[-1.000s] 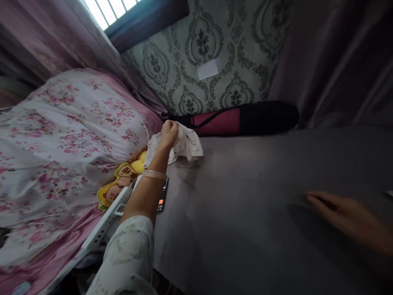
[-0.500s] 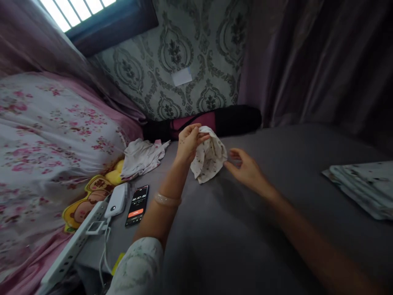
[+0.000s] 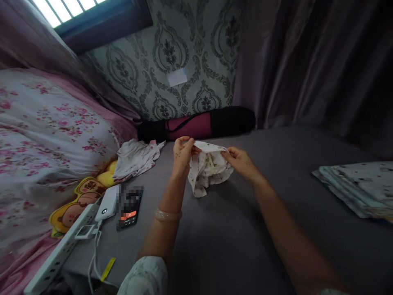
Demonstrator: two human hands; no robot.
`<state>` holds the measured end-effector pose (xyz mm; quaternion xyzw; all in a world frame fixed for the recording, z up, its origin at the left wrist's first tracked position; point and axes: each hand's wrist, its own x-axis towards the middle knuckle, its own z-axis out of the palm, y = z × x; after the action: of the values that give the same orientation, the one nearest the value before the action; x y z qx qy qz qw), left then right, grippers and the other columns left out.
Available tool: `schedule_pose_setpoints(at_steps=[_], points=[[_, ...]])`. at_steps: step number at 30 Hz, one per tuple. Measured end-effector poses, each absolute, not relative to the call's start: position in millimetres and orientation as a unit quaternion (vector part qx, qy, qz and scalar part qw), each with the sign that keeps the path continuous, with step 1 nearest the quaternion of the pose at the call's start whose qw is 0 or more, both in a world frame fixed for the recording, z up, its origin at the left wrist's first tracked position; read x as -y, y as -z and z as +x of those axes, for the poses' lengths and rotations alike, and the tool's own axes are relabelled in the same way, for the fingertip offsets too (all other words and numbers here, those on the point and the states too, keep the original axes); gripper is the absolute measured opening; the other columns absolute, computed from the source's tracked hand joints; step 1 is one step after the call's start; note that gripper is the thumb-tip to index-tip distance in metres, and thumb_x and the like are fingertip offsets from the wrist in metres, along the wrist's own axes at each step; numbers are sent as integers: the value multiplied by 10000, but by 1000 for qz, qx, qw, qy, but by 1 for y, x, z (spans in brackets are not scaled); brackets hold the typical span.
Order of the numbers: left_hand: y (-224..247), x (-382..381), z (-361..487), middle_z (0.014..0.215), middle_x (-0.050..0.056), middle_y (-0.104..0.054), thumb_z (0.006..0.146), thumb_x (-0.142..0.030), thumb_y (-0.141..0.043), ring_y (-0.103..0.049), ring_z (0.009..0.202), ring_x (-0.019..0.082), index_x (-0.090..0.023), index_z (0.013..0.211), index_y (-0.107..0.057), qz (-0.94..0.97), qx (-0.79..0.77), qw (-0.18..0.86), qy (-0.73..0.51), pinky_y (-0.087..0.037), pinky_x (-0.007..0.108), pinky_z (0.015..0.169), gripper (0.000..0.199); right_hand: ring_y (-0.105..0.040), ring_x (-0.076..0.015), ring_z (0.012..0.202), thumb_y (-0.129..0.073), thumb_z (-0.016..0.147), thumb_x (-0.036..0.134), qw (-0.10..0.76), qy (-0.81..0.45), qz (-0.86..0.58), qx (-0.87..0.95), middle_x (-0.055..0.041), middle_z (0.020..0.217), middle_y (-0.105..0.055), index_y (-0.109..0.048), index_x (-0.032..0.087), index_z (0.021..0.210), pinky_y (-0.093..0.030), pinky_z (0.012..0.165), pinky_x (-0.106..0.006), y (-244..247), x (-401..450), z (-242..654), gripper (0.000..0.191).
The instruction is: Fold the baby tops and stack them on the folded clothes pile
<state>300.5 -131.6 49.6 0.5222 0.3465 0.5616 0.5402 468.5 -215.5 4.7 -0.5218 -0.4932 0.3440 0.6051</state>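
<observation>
A small white cloth garment with a dark speckled print hangs bunched between my hands, just above the grey bed sheet. My left hand pinches its upper left edge between thumb and fingers. At the upper right edge, my right hand grips the fabric the same way. The top edge is drawn fairly straight between both hands, while the lower part droops in loose folds. What kind of garment it is I cannot make out.
Left lie a crumpled white garment, a phone, a white power bank, a power strip and a yellow cartoon cushion. A folded fabric stack is at right. A black and maroon long bag rests along the wall.
My right hand, apart from the cloth or barely at its edge before, now grips its upper right edge. The cloth has come lower and its top edge is spread wider. The view has shifted slightly.
</observation>
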Motion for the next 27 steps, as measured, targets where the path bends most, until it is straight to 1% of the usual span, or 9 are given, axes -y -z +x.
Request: schedule_pose_setpoints(at_steps=[5,8,11,13,14,17,19,23,27], points=[[-13,134,310,591,-32,-629,812,-356,-651,-614,519,101,-184,1011,-435,493,-381,579,-526,-424,182,519,341,-569,-137,595,-714,682,584,623,-441,-490,420,-2,708,-639,-609,202,793,-441,545,-250,-25,230,465,411],[3,146,318,754,28,-689,826,-402,-640,-674,678,133,-190,1049,-436,502,-351,627,-481,-479,228,632,369,-621,-190,649,-694,701,604,595,-506,-486,393,-40,701,-658,-620,202,785,-485,582,-287,-34,235,472,417],[12,156,321,969,94,-696,789,-431,-685,-671,868,168,-185,1072,-466,563,-303,663,-389,-495,281,755,434,-659,-253,724,-545,776,683,580,-549,-475,370,-89,697,-671,-644,188,813,-516,614,-340,-41,239,483,506],[17,158,319,1057,107,-669,733,-396,-746,-639,953,178,-176,1061,-505,626,-271,658,-320,-484,290,805,463,-664,-265,735,-517,796,660,587,-553,-477,349,-101,704,-677,-657,179,821,-521,613,-351,-44,242,492,502],[20,158,317,1071,102,-657,700,-375,-774,-625,964,180,-172,1050,-526,657,-260,646,-288,-480,291,810,475,-662,-257,730,-549,790,612,596,-546,-482,338,-97,712,-681,-661,179,815,-521,611,-343,-45,244,496,448],[27,153,311,1005,68,-646,646,-367,-801,-603,894,173,-161,1012,-578,725,-265,600,-210,-477,288,763,476,-636,-193,673,-703,682,379,617,-514,-503,321,-50,724,-680,-672,188,793,-502,590,-278,-46,251,507,223],[30,149,307,915,40,-639,642,-376,-794,-587,814,155,-153,968,-605,742,-274,584,-183,-466,273,710,437,-612,-150,633,-751,605,276,623,-495,-510,327,-20,728,-673,-679,189,811,-485,575,-243,-47,255,512,236],[30,146,300,761,2,-613,671,-377,-761,-546,664,112,-142,889,-633,714,-287,617,-165,-432,234,605,346,-598,-123,610,-797,589,311,627,-444,-538,348,-4,760,-665,-669,201,854,-478,567,-238,-49,264,519,314],[19,144,285,760,17,-633,722,-411,-715,-543,621,101,-148,899,-668,668,-310,636,-232,-434,206,548,321,-616,-160,653,-780,654,399,604,-336,-602,400,-16,798,-670,-663,231,877,-487,573,-277,-50,272,527,303]])
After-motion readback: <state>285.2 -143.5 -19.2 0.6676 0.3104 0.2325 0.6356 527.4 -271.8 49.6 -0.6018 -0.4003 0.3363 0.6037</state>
